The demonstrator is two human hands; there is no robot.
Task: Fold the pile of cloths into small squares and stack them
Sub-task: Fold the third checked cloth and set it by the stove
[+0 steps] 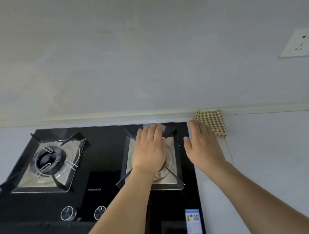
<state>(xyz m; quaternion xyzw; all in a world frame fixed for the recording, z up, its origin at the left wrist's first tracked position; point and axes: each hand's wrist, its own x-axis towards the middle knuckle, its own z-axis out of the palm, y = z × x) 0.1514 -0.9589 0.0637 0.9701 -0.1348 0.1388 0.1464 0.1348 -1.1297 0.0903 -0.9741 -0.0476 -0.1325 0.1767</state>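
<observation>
Two bare forearms reach forward from the bottom edge, side by side. The left hand (148, 152) is flat, palm down, fingers straight and together. The right hand (202, 146) is also outstretched, fingers straight, thumb spread toward the left hand.

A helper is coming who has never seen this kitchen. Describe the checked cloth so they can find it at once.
Start at the black gas hob set into the pale counter, then go past its far right corner to the wall's base strip. The checked cloth lies there on the counter, just beyond the right hand. It is the only patterned thing in sight: green and cream checks, folded small.
</observation>
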